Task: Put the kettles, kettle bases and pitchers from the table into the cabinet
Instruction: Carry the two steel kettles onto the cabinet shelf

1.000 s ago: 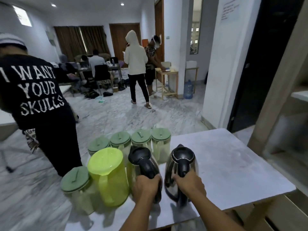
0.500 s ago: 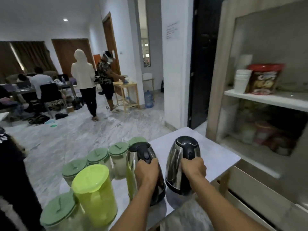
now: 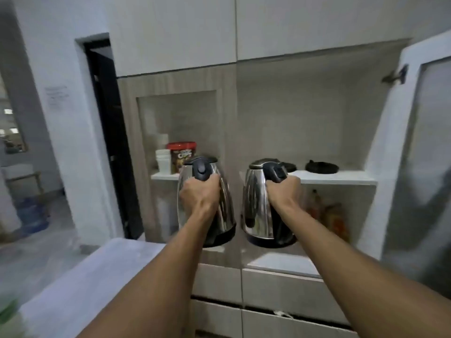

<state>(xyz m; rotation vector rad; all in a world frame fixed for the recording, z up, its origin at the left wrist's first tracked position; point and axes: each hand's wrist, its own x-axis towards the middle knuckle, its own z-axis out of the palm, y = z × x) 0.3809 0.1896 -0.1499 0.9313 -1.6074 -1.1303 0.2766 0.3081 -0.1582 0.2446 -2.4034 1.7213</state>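
A: What do the hands carry?

B: The left hand (image 3: 199, 194) has its grip wrapped tight around the black handle of the left kettle (image 3: 207, 203). The right hand (image 3: 284, 193) is clenched the same way on the handle of the right kettle (image 3: 258, 206). Both steel kettles hang upright in the air, side by side but apart, in front of the cabinet (image 3: 305, 113).

A: And the cabinet itself?

B: Its right compartment stands open, the door (image 3: 419, 142) swung out to the right. On the white shelf (image 3: 336, 178) lie two black kettle bases: one (image 3: 322, 166) in plain view, the other (image 3: 290, 166) partly hidden behind the right kettle. Below that shelf sit blurred bottles or packets; I cannot tell which.

A: The left side?

B: A stack of white cups (image 3: 163, 159) and a red-lidded tub (image 3: 181, 156) stand on a shelf there, behind what may be glass.

A: The bench?

B: Its pale, marbled top (image 3: 92, 276) fills the lower left, with a blurred green lid (image 3: 8, 311) at the corner. Drawer fronts (image 3: 280, 289) run beneath the cabinet. Further left are a dark doorway (image 3: 107, 132), a white wall and a blue water jug (image 3: 33, 213) on the marble floor.
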